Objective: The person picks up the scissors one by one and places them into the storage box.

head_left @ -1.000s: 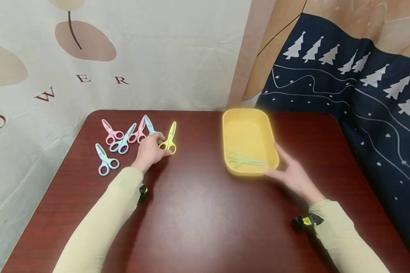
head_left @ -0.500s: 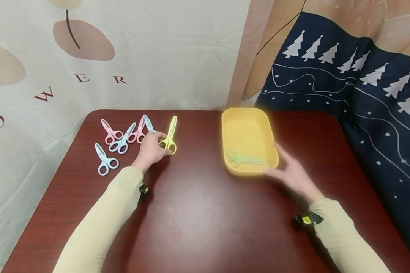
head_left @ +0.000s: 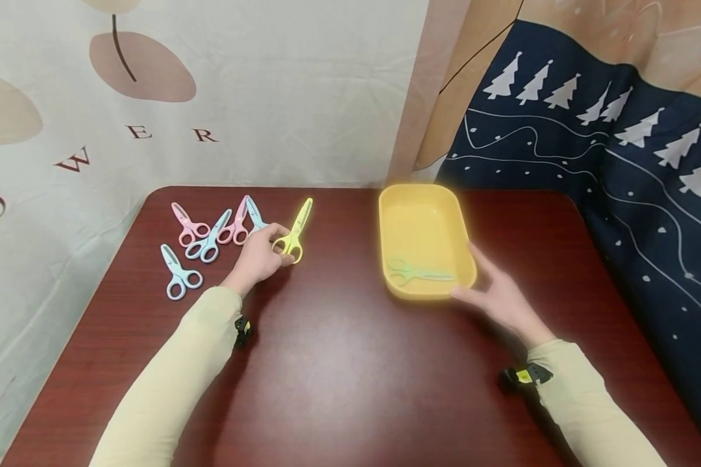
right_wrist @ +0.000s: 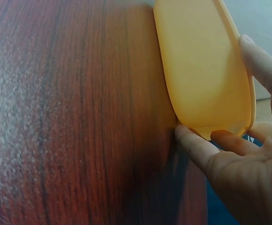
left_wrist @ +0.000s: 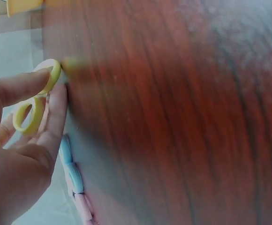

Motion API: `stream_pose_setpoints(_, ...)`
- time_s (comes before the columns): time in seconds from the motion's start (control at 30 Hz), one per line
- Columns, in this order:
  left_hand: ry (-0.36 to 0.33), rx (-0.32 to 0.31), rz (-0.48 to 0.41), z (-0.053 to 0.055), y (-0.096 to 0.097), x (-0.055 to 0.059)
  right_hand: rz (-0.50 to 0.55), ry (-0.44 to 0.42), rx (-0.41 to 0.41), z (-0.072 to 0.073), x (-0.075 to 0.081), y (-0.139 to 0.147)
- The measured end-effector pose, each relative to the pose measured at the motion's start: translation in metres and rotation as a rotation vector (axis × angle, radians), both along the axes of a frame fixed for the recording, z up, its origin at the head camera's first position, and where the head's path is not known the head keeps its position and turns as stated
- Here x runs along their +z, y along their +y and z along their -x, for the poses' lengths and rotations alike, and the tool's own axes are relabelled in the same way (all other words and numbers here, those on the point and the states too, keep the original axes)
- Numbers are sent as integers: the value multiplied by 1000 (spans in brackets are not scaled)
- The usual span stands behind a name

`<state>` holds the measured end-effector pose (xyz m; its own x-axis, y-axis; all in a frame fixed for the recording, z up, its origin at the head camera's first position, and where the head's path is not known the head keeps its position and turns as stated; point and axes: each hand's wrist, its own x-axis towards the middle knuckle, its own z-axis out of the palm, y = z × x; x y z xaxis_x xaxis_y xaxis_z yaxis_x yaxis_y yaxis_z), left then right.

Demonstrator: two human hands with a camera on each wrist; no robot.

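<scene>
Yellow scissors [head_left: 295, 239] are pinched at the handle by my left hand [head_left: 259, 253], blades pointing away and to the right. In the left wrist view, the thumb lies against one of the yellow finger loops [left_wrist: 29, 119], with a finger on the other side. My right hand [head_left: 505, 295] holds the near right corner of a yellow plastic box [head_left: 423, 224], thumb on the near end and fingers along the right side. Light green scissors [head_left: 423, 275] lie inside the box. The right wrist view shows fingertips on the outside of the box wall [right_wrist: 197, 112].
Several other scissors lie at the table's back left: pink scissors [head_left: 189, 226], blue scissors [head_left: 210, 239], more pink scissors [head_left: 235, 227], blue scissors [head_left: 255, 214] partly behind the left hand, and pale blue scissors [head_left: 179, 272]. Printed cloths hang behind the dark red table [head_left: 339, 363].
The yellow scissors' blades have swung up and to the right in my left hand, which moves little. The right hand and the box stay where they were.
</scene>
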<state>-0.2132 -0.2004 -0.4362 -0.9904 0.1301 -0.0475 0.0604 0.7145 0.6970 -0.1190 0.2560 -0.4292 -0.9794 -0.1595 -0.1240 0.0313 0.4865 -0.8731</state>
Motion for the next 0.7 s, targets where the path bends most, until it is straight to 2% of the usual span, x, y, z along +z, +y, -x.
stream_pose_setpoints(0.3, -76, 0, -152, -1, -1, 0, 8, -18, -7, 0, -1, 0)
stream_pose_setpoints(0.53, -187, 31, -422, -3, 0, 3, -3, -11, -3, 0, -1, 1)
stream_pose_setpoints(0.7, -189, 40, -470, -5, 1, 7, -5, -6, -1, 1, -1, 1)
